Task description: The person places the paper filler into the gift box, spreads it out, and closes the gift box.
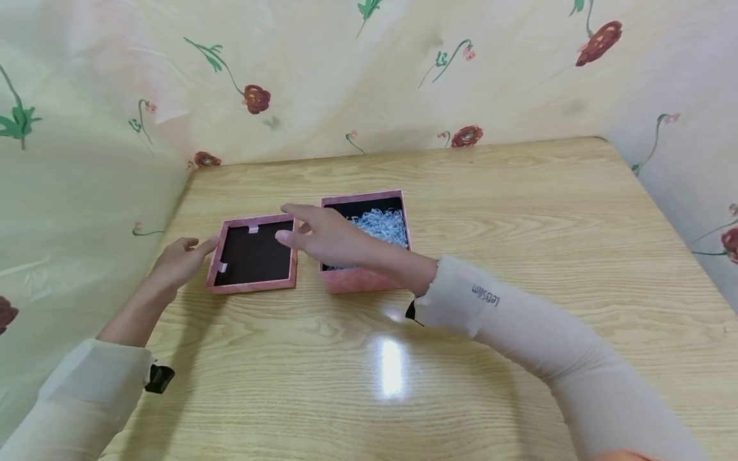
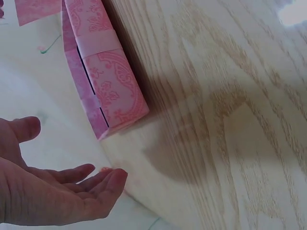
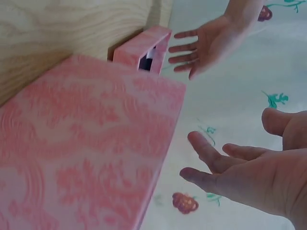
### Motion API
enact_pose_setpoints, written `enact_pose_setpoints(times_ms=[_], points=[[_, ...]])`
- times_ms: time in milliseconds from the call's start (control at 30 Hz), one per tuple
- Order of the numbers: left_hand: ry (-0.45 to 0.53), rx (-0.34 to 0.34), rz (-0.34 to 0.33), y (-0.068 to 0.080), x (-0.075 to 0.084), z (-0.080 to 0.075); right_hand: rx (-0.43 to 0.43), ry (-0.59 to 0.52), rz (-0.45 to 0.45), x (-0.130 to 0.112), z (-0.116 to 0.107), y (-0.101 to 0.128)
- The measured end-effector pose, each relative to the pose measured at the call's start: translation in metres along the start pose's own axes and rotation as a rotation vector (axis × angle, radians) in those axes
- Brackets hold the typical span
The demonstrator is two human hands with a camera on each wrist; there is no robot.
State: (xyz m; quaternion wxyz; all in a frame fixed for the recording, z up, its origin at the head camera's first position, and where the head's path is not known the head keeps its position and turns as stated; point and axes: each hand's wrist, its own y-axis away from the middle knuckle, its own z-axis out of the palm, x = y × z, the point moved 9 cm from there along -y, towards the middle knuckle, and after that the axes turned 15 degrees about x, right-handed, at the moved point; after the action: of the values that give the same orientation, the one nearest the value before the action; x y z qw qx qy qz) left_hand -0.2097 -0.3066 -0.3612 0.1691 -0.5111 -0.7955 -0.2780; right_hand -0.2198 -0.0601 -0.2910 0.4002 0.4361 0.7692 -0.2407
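While I watch through the head camera, the pink box lid (image 1: 254,254) lies upturned on the wooden worktop (image 1: 461,358), its dark inside facing up, and the pink gift box (image 1: 366,238) stands open just beside it at its 3 o'clock, with pale shredded paper filler (image 1: 380,224) showing inside. My left hand (image 1: 179,259) hovers at the lid's 9 o'clock edge, fingers straight and holding nothing; I cannot tell whether the fingertips touch the rim. My right hand (image 1: 323,234) reaches across the front of the box toward the lid's 3 o'clock side, fingers spread, its grip loose and empty. Both hands flank the lid, which I judge suits taking it by opposite edges.

From the left wrist camera, the lid (image 2: 105,81) shows its patterned side wall, flat on the worktop (image 2: 230,120). The left hand (image 2: 57,196) sits at 7 o'clock of it, palm up and relaxed, apart from the lid.

From the right wrist camera, the gift box (image 3: 81,158) wall fills the frame close by, the lid (image 3: 144,50) beyond it at 12 o'clock. The right hand (image 3: 244,177) is open at 4 o'clock, gripping nothing, and the left hand (image 3: 211,43) faces it with fingers straight.
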Motion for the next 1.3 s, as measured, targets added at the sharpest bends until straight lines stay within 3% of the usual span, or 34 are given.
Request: enact_pose_setpoints(times_ms=[167, 300, 600, 900, 1067, 1300], points=[[0.013, -0.033, -0.008, -0.004, -0.005, 0.0, -0.024, -0.065, -0.036, -0.01, 0.017, -0.002], [0.073, -0.062, -0.018, -0.006, -0.01, 0.001, -0.033, -0.155, -0.007, -0.013, 0.034, -0.001], [0.14, -0.106, -0.036, -0.007, -0.012, 0.006, -0.046, -0.075, 0.122, 0.0, 0.065, -0.002], [0.145, -0.109, -0.048, -0.009, -0.01, 0.008, -0.026, -0.105, 0.256, 0.014, 0.088, -0.001], [0.138, -0.113, -0.043, -0.011, -0.011, 0.011, 0.045, -0.152, 0.371, 0.029, 0.094, 0.0], [0.136, -0.125, -0.073, -0.013, -0.013, 0.017, 0.172, -0.103, 0.429, 0.045, 0.1, 0.001]])
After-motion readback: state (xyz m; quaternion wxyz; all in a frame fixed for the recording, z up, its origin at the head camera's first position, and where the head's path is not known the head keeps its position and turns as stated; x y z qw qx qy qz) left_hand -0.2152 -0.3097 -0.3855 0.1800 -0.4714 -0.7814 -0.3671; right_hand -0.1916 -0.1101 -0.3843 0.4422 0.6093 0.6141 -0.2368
